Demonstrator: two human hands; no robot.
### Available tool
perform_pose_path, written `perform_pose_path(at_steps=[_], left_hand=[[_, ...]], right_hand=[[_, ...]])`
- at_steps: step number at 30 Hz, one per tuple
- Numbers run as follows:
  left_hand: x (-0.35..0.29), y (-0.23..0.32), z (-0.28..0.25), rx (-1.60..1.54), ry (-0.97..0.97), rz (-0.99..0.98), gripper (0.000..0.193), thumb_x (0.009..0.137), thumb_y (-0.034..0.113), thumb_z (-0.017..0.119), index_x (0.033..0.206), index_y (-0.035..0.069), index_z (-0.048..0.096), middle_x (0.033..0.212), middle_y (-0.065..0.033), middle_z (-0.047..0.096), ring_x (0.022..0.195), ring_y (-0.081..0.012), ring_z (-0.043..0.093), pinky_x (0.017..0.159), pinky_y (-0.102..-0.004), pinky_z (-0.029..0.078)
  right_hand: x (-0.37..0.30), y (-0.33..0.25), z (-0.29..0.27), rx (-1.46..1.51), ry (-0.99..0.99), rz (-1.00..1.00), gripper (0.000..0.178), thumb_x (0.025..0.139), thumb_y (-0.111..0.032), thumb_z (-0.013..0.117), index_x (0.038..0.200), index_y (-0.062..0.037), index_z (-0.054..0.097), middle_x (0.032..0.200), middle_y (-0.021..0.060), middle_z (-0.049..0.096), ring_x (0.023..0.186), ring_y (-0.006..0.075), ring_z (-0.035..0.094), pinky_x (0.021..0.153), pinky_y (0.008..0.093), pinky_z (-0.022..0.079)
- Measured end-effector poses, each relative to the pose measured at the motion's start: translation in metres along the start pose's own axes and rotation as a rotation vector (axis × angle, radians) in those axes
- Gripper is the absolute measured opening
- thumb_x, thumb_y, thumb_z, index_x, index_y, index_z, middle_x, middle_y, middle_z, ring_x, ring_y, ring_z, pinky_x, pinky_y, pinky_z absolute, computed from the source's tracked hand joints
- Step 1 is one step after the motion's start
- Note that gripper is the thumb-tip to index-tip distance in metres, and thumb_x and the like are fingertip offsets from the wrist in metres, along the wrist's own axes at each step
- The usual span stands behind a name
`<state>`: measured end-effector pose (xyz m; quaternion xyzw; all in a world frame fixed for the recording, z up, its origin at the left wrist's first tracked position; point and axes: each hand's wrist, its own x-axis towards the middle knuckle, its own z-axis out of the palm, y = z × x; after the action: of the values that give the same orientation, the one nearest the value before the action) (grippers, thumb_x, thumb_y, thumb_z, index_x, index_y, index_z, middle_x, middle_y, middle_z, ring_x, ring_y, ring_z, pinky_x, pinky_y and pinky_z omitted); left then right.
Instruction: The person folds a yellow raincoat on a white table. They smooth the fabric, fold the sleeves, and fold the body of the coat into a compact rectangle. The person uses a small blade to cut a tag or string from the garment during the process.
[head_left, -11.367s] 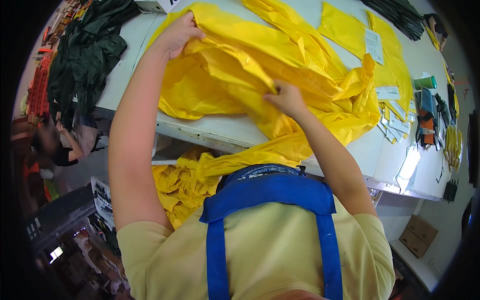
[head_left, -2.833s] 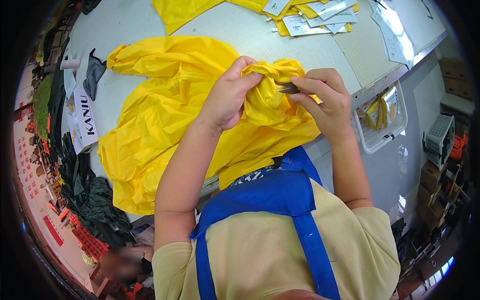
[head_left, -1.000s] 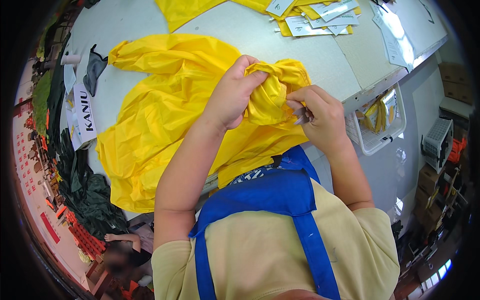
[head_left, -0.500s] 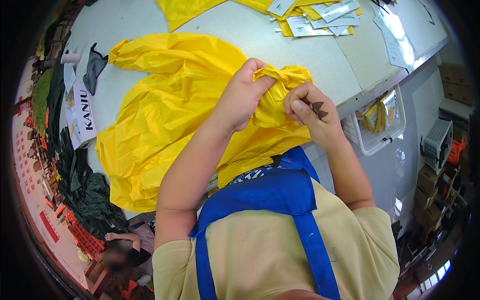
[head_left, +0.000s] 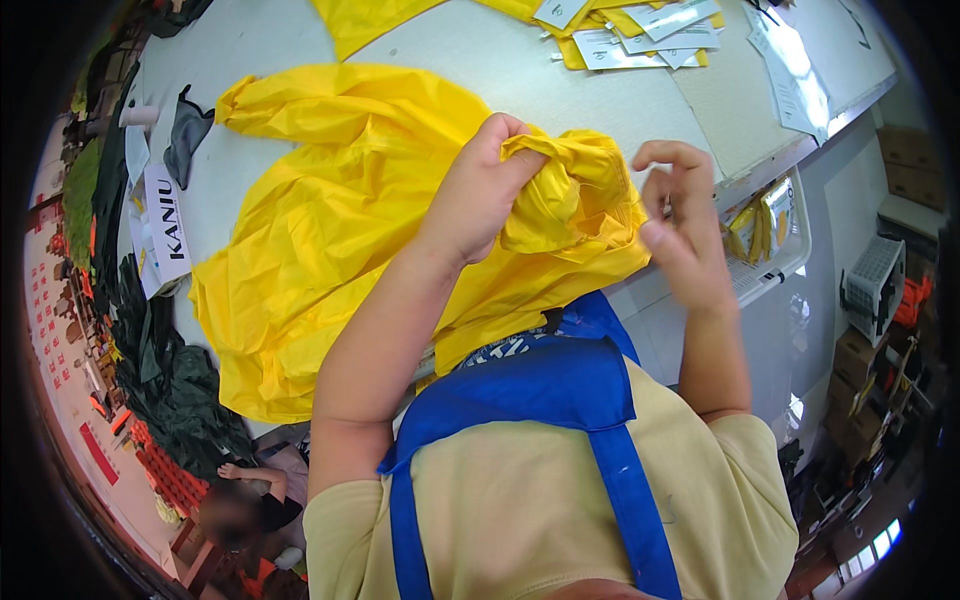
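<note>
A crumpled yellow garment (head_left: 310,250) of thin, shiny cloth lies across the table in front of me. My left hand (head_left: 480,185) is closed on a bunched fold near the garment's right end. Just right of that grip, the cloth gapes in a round opening with a gathered edge. My right hand (head_left: 685,220) is beside this edge, slightly blurred, with thumb and index finger apart and the other fingers curled. The thumb tip is close to the cloth; whether it touches I cannot tell. The dark pointed blades seen earlier in this hand do not show now.
Yellow packets with white cards (head_left: 650,40) are piled at the far right of the table (head_left: 560,100). A white basket (head_left: 800,250) with yellow packets stands below the right edge. Dark green cloth (head_left: 180,390) hangs at the left, near a grey pouch (head_left: 188,135). Another person sits at lower left.
My right hand has let go of the yellow cloth and moved right and slightly up, its fingers loosening. The bunched end has spread into an opening. My left hand keeps its hold.
</note>
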<state>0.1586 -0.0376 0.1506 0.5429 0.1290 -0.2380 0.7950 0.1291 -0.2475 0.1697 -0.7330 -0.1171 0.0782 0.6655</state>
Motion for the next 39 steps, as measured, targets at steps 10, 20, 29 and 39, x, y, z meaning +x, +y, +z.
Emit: perform_pose_path(at_steps=[10, 20, 29, 39], left_hand=[[0.001, -0.003, -0.002, 0.054, -0.056, 0.009, 0.011, 0.093, 0.011, 0.054, 0.101, 0.006, 0.048, 0.090, -0.0039, 0.060, 0.080, -0.0084, 0.056, 0.065, -0.0215, 0.045], [0.003, -0.001, -0.005, 0.009, -0.101, -0.038, 0.010, 0.094, 0.008, 0.051, 0.103, 0.007, 0.046, 0.096, -0.0063, 0.062, 0.085, -0.0111, 0.062, 0.069, -0.0223, 0.050], [0.004, -0.001, -0.005, 0.020, -0.079, -0.044, 0.010, 0.094, 0.008, 0.052, 0.102, 0.006, 0.047, 0.098, -0.0063, 0.062, 0.087, -0.0113, 0.062, 0.071, -0.0220, 0.050], [0.002, 0.005, -0.002, -0.045, -0.065, -0.085, 0.011, 0.093, 0.007, 0.052, 0.103, 0.008, 0.047, 0.095, -0.0050, 0.062, 0.083, -0.0104, 0.061, 0.068, -0.0221, 0.050]], right_hand=[[0.023, -0.006, -0.008, -0.997, -0.101, -0.562, 0.039, 0.069, -0.010, 0.067, 0.108, -0.0117, 0.064, 0.087, 0.0021, 0.057, 0.079, 0.0195, 0.056, 0.073, 0.0319, 0.043], [0.023, 0.006, -0.002, -0.912, -0.100, -0.541, 0.041, 0.069, -0.014, 0.066, 0.111, -0.0151, 0.067, 0.084, -0.0011, 0.056, 0.076, 0.0167, 0.054, 0.070, 0.0303, 0.042], [0.023, 0.009, -0.003, -0.954, -0.129, -0.585, 0.042, 0.068, -0.010, 0.067, 0.110, -0.0133, 0.067, 0.083, -0.0003, 0.056, 0.074, 0.0177, 0.054, 0.067, 0.0302, 0.043], [0.013, 0.020, 0.014, -0.747, 0.068, -0.477, 0.024, 0.070, -0.001, 0.071, 0.092, -0.0074, 0.064, 0.079, 0.0066, 0.059, 0.070, 0.0229, 0.055, 0.063, 0.0300, 0.043]])
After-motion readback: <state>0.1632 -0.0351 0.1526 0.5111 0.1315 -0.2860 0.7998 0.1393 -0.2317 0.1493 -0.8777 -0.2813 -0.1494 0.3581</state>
